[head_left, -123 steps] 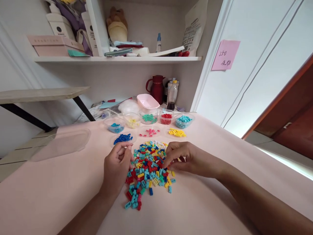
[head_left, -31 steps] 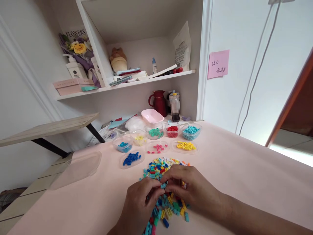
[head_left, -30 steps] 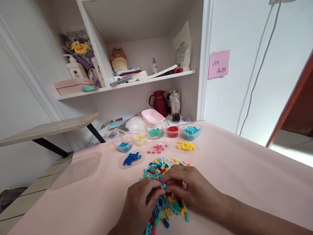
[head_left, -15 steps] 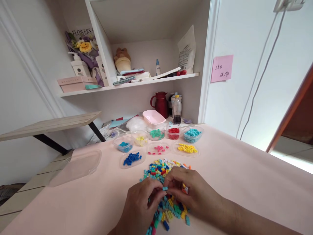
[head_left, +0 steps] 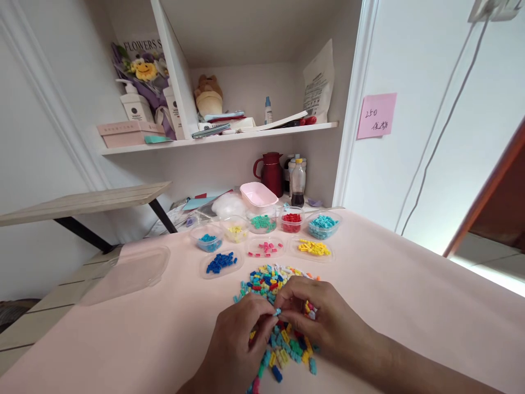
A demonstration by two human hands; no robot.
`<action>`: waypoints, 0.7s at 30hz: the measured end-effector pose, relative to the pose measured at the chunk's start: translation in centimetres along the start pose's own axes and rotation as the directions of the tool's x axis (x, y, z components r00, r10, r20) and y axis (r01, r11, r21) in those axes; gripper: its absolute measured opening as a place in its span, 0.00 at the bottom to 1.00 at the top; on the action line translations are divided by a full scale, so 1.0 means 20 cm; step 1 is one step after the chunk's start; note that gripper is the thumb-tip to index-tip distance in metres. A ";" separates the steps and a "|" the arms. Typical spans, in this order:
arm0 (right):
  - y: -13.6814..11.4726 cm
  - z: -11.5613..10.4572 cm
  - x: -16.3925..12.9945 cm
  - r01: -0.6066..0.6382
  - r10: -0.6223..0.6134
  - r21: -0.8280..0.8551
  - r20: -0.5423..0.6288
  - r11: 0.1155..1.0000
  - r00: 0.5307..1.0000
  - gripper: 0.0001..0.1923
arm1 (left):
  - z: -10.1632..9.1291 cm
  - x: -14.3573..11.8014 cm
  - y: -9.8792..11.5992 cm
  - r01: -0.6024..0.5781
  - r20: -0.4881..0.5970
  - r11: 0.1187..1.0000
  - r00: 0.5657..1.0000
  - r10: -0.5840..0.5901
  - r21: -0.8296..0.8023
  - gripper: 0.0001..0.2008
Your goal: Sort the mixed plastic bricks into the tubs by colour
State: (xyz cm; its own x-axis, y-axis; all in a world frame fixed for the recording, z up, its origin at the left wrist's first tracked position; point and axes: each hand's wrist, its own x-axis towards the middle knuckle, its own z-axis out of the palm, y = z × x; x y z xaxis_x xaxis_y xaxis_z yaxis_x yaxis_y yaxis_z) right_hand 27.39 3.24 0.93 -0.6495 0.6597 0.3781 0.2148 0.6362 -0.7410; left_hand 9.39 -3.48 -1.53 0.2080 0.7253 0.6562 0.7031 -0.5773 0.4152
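Pale pink tablecloth (head_left: 410, 306). Mixed pile of bricks (head_left: 274, 306) in red, yellow, light blue, dark blue, green. Small light blue brick (head_left: 278, 312) pinched between fingertips. Dark blue bricks (head_left: 220, 262), pink bricks (head_left: 266, 248), yellow bricks (head_left: 314, 248) on clear lids. Dark red jug (head_left: 271, 173). Pink note (head_left: 376, 115).

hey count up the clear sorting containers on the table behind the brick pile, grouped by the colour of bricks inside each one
Light blue bricks: 2, the left tub and the right tub
Yellow bricks: 2, a tub and a shallow tray
Green bricks: 1
Red bricks: 1
Dark blue bricks: 1
Pink bricks: 1
Total: 8
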 end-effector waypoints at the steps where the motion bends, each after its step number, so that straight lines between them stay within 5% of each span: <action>1: 0.00 0.00 0.00 0.008 -0.008 -0.003 -0.002 1.000 1.000 0.05 | 0.00 0.00 0.00 0.002 0.005 1.000 1.000 -0.002 0.003 0.06; 10: 0.01 -0.01 0.01 -0.017 0.016 0.030 0.040 0.999 0.999 0.03 | 0.00 -0.01 0.00 0.051 -0.032 0.999 0.998 -0.051 -0.001 0.07; 21: 0.02 -0.02 0.01 0.042 -0.042 0.010 0.038 0.999 0.998 0.02 | 0.00 0.00 -0.01 0.103 0.073 0.993 0.992 -0.100 -0.051 0.04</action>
State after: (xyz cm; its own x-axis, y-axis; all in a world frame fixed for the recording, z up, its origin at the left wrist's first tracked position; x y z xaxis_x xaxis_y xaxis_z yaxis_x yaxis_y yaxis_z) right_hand 27.59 3.79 0.87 -0.6856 0.6163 0.3874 0.1802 0.6593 -0.7300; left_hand 9.28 -3.44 -1.62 0.1860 0.8047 0.5638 0.6853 -0.5175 0.5124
